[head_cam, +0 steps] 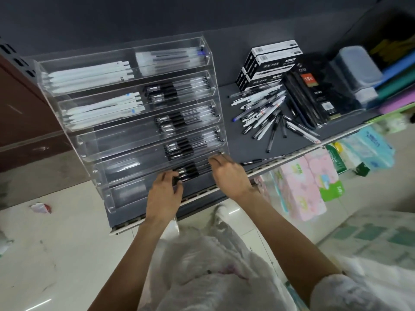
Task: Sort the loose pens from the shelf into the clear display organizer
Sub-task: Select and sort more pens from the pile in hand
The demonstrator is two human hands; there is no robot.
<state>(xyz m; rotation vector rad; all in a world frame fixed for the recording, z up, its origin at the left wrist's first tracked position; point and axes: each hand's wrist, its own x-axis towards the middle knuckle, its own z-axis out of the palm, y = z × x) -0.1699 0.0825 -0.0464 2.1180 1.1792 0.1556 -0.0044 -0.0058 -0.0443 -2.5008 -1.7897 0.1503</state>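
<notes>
A clear display organizer (pixel 74 140) with several stepped tiers stands on the left of the dark shelf. Its upper tiers hold white pens (pixel 89 76) and black-capped clear pens (pixel 173 92). A pile of loose pens (pixel 267 113) lies on the shelf to its right. A single black pen (pixel 260 161) rests near the shelf's front edge. My left hand (pixel 164 196) pinches the black caps of a pen bundle (pixel 190 170) in a low right-hand tier. My right hand (pixel 229 173) touches the other end of that bundle at the organizer's right wall.
Black-and-white pen boxes (pixel 269 61) and dark packets (pixel 312 95) stand behind the loose pile. Plastic containers (pixel 357 68) and coloured folders sit at the far right. Packaged goods (pixel 301 187) hang below the shelf edge. A tiled floor lies beneath.
</notes>
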